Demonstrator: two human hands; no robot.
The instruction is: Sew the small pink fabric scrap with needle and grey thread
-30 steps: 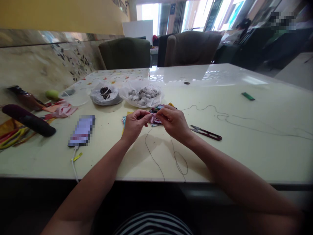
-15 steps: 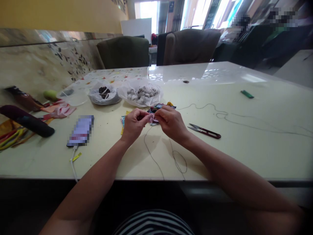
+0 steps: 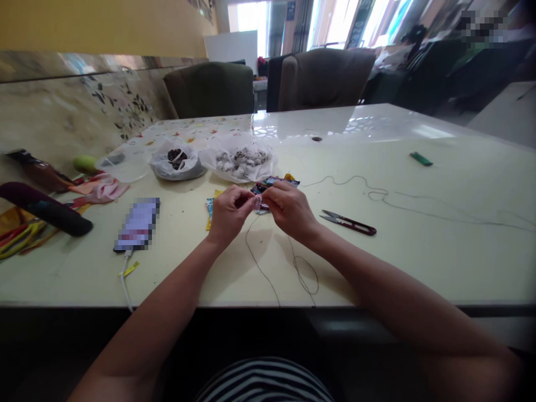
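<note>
Fingertips of my left hand [image 3: 229, 212] pinch a small pale pink piece [image 3: 257, 202], too small to name exactly. Close beside it, my right hand [image 3: 291, 209] is closed in a pinch, and what its fingertips hold is hidden. A dark thin thread [image 3: 256, 251] hangs from near the pink piece to the table's front edge. More thread lies looped under my right wrist. Behind my hands are crumpled colourful wrappers [image 3: 288, 180], and a yellow and blue wrapper [image 3: 209, 212] shows left of my left hand. Thread snips [image 3: 348, 222] lie right of my right hand.
Beyond my hands stand a plastic bag of whitish lumps [image 3: 238, 177] and a bag of dark pieces [image 3: 178, 172]. A phone [image 3: 137, 224] on a cable lies left. A green lighter [image 3: 421, 159] and long thread [image 3: 444, 211] are right. Chairs [image 3: 326, 78] stand behind the table.
The whole view has shifted very slightly. Both hands keep their pinch at nearly the same spot, and the things on the table have stayed in place.
</note>
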